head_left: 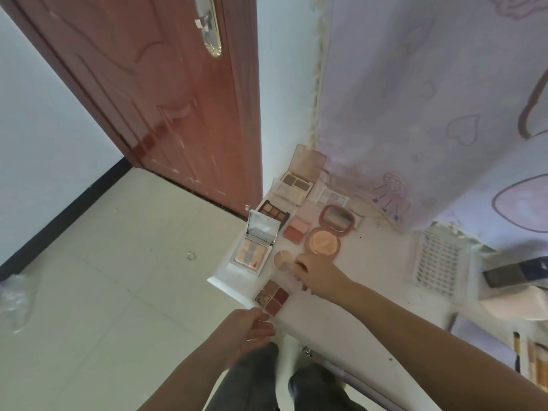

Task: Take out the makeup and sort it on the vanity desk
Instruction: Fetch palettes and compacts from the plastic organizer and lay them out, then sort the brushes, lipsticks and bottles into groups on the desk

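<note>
Fingers of the right hand pinch the rim of a small round compact on the white tabletop, low centre of the frame, among open palettes. Just below lies a four-pan palette, its long axis running diagonally toward the tabletop's near edge. Nearest it is the left hand, fingers loosely curled and empty, fingertips almost touching its lower corner.
</note>
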{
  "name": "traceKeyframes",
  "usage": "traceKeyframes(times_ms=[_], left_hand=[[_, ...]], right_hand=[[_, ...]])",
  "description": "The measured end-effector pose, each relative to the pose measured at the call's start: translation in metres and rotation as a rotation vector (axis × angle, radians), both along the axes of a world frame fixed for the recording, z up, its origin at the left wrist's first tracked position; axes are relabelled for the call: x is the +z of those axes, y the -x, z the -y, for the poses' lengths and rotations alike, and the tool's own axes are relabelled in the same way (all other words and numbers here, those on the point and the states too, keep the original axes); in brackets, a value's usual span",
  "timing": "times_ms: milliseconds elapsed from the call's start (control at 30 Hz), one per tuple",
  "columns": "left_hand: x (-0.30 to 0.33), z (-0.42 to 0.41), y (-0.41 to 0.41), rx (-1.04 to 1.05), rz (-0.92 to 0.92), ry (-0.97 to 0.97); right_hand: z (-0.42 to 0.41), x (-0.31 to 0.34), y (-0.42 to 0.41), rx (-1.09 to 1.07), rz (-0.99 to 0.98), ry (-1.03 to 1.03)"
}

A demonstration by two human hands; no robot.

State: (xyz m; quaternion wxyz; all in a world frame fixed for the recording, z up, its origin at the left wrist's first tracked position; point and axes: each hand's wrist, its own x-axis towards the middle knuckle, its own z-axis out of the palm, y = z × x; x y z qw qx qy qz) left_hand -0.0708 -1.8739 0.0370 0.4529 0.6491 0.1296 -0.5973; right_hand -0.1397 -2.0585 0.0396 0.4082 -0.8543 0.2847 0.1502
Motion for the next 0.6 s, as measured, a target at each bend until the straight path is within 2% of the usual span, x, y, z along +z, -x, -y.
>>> traceKeyframes(times_ms=[333, 467, 600], left_hand=[[0.003, -0.005, 0.000, -0.059, 0.033, 0.009], [0.010, 0.007, 0.008, -0.272, 0.022, 0.007], [0.016, 0.063, 0.043, -0.500, 0.058, 0.133]], right_hand=[[0.010, -0.005, 0.016, -0.085, 0.090, 0.088], [0.028, -0.001, 0.053, -0.209, 0.071, 0.099], [0.048, 0.001, 0.118, -0.341, 0.013, 0.147]])
